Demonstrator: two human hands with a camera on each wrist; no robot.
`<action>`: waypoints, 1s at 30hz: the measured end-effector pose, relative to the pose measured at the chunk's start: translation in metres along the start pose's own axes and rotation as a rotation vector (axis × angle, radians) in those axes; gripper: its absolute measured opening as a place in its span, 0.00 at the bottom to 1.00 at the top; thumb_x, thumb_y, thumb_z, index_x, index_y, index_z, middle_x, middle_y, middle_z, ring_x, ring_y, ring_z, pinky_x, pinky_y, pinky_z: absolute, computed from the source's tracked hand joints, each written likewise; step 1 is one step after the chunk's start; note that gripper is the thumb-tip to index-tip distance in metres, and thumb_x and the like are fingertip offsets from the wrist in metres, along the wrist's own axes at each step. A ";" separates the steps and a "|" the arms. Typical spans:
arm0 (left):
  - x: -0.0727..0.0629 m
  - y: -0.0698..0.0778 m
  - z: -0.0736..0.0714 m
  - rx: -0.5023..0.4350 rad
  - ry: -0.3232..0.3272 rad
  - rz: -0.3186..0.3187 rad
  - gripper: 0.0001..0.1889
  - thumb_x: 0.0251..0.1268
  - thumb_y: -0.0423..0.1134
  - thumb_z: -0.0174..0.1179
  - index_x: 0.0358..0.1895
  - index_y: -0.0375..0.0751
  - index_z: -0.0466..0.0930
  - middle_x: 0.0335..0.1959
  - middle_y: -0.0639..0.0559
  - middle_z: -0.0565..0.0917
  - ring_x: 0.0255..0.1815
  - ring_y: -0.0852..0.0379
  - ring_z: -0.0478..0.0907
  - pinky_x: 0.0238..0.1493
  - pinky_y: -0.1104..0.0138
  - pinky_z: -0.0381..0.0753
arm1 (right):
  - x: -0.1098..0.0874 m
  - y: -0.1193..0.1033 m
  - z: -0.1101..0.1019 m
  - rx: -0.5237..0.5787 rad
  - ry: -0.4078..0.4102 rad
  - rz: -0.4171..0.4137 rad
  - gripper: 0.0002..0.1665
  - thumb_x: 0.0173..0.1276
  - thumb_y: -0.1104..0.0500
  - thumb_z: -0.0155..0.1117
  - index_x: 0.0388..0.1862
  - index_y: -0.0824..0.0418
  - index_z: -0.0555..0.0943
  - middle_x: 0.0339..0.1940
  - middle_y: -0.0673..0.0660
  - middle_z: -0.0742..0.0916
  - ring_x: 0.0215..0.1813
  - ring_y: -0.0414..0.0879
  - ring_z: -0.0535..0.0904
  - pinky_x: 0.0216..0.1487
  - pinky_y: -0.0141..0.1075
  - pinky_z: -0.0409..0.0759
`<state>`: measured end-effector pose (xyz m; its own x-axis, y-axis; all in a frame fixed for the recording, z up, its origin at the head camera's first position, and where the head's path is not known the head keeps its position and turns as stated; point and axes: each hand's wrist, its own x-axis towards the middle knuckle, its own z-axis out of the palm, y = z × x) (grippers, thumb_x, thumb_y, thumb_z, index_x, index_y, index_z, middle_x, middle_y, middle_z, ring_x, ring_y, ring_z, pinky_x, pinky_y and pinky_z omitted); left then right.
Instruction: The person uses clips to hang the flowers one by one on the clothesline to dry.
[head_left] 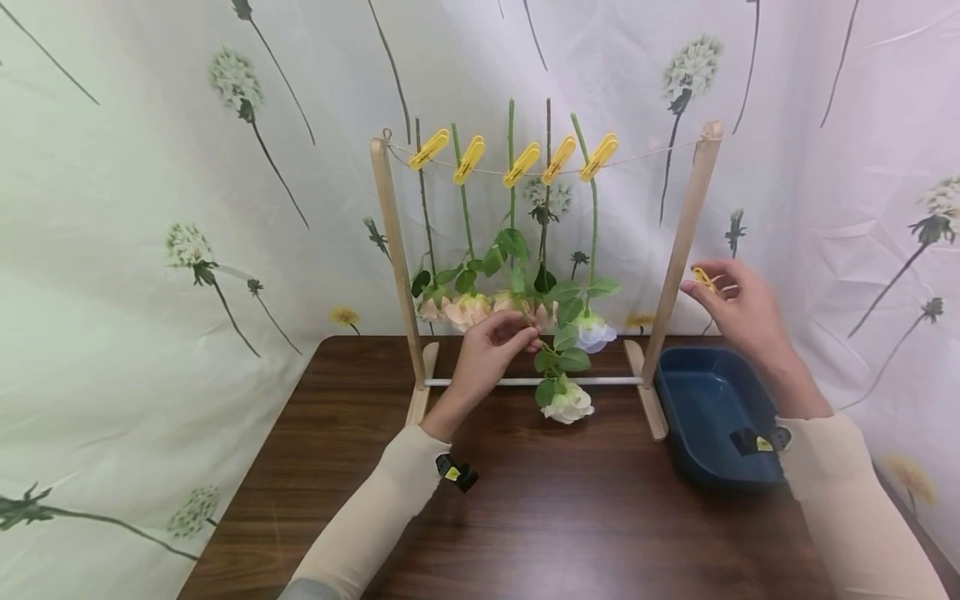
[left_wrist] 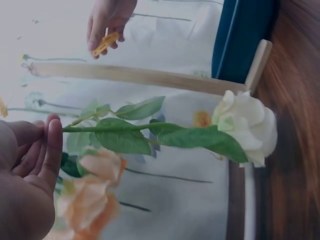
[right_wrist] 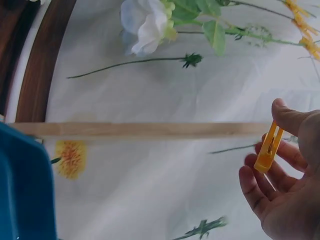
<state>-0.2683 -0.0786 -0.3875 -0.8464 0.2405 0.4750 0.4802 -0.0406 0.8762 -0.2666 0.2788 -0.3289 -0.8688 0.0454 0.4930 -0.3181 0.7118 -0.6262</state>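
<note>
My left hand [head_left: 491, 350] pinches the green stem of a white artificial rose [head_left: 568, 402], whose bloom hangs head down in front of the wooden rack. In the left wrist view the rose [left_wrist: 246, 127] and its leaves stretch away from the fingertips. My right hand [head_left: 742, 308] holds a yellow clothespin [head_left: 705, 281] between thumb and fingers, beside the rack's right post. On the rack's string [head_left: 645, 156], several yellow clothespins [head_left: 522, 165] grip stems of upside-down flowers: peach roses [head_left: 467, 311] toward the left and a pale bluish-white rose [head_left: 595, 333] at the right end.
The rack's left post [head_left: 397, 258] and right post [head_left: 682, 250] stand on wooden feet, joined low down by a white rod [head_left: 607, 382]. A blue plastic basin [head_left: 712, 475] sits right of the rack on the brown table [head_left: 525, 517]. Behind hangs a flower-printed curtain [head_left: 300, 167].
</note>
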 end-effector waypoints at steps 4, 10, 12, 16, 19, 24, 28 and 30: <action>0.006 0.008 0.009 0.033 -0.005 0.015 0.12 0.74 0.29 0.66 0.54 0.25 0.84 0.47 0.30 0.90 0.38 0.61 0.89 0.49 0.61 0.92 | 0.000 -0.010 0.001 0.002 0.031 -0.082 0.24 0.74 0.54 0.75 0.61 0.67 0.84 0.52 0.65 0.84 0.43 0.25 0.70 0.46 0.23 0.70; 0.015 0.021 0.023 0.062 -0.041 0.052 0.11 0.76 0.32 0.66 0.55 0.31 0.86 0.48 0.36 0.91 0.42 0.42 0.90 0.48 0.57 0.92 | -0.001 -0.026 0.004 0.007 0.019 -0.118 0.25 0.73 0.54 0.75 0.62 0.66 0.84 0.52 0.66 0.87 0.45 0.24 0.72 0.45 0.15 0.69; 0.020 0.025 0.029 0.110 -0.046 0.075 0.11 0.76 0.35 0.67 0.55 0.34 0.88 0.48 0.39 0.91 0.43 0.43 0.89 0.48 0.61 0.91 | 0.000 -0.029 0.005 0.012 0.011 -0.118 0.25 0.74 0.53 0.75 0.63 0.66 0.83 0.53 0.66 0.87 0.45 0.22 0.73 0.45 0.15 0.69; 0.029 0.032 0.039 0.195 -0.059 0.106 0.12 0.75 0.40 0.69 0.55 0.40 0.89 0.47 0.45 0.92 0.44 0.57 0.86 0.48 0.68 0.86 | 0.003 -0.035 0.005 0.016 0.004 -0.114 0.27 0.75 0.52 0.74 0.66 0.63 0.83 0.52 0.64 0.87 0.46 0.22 0.73 0.46 0.15 0.70; 0.036 0.037 0.047 0.181 -0.085 0.103 0.13 0.76 0.41 0.68 0.56 0.40 0.88 0.48 0.46 0.92 0.45 0.61 0.87 0.50 0.68 0.86 | 0.005 -0.039 0.005 0.029 0.002 -0.120 0.27 0.77 0.52 0.71 0.70 0.61 0.81 0.52 0.63 0.87 0.46 0.23 0.73 0.47 0.15 0.71; 0.051 0.043 0.060 0.134 -0.131 0.099 0.13 0.78 0.38 0.65 0.58 0.37 0.86 0.48 0.44 0.92 0.46 0.57 0.90 0.51 0.66 0.89 | 0.009 -0.047 0.005 0.058 0.033 -0.141 0.25 0.79 0.53 0.69 0.70 0.60 0.82 0.52 0.62 0.85 0.47 0.23 0.74 0.48 0.18 0.72; 0.064 0.048 0.071 0.111 -0.147 0.102 0.12 0.79 0.36 0.64 0.58 0.35 0.85 0.50 0.41 0.92 0.47 0.55 0.90 0.52 0.65 0.90 | 0.014 -0.054 0.004 0.096 0.063 -0.149 0.23 0.80 0.55 0.68 0.68 0.61 0.82 0.51 0.61 0.86 0.45 0.22 0.76 0.47 0.18 0.73; 0.071 0.050 0.076 0.109 -0.145 0.104 0.11 0.78 0.34 0.64 0.57 0.34 0.85 0.50 0.40 0.91 0.47 0.54 0.91 0.52 0.67 0.90 | 0.019 -0.056 0.003 0.125 0.070 -0.156 0.22 0.79 0.57 0.68 0.68 0.63 0.82 0.49 0.57 0.87 0.43 0.24 0.79 0.46 0.17 0.75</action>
<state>-0.2865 0.0104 -0.3162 -0.7525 0.3783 0.5391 0.5923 0.0309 0.8051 -0.2661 0.2377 -0.2868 -0.7783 -0.0068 0.6279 -0.4949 0.6221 -0.6067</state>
